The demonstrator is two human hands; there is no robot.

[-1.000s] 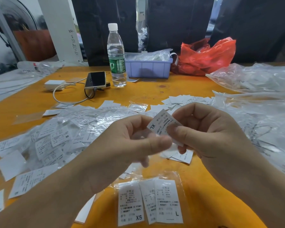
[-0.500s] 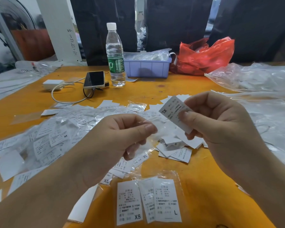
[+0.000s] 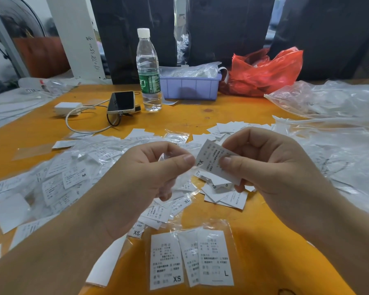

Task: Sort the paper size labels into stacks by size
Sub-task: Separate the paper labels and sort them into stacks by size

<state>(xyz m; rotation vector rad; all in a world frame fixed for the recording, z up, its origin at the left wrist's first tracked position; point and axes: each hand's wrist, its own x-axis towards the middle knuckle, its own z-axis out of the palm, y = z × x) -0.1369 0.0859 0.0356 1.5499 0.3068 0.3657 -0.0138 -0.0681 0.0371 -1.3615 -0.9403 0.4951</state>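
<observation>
Labels in clear sleeves, one XS [image 3: 166, 260] and one L [image 3: 215, 257], lie nearest on the orange bench [image 3: 254, 241]. Above them the right hand [image 3: 271, 167] pinches an XL label [image 3: 213, 159] between thumb and fingers, while the left hand [image 3: 145, 175] pinches a thin clear sleeve [image 3: 180, 182] beside it. Beyond, unsorted labels [image 3: 73, 175] litter the bench. Likely step: sleeve emptied, size read. Next, the XL label needs its own stack.
</observation>
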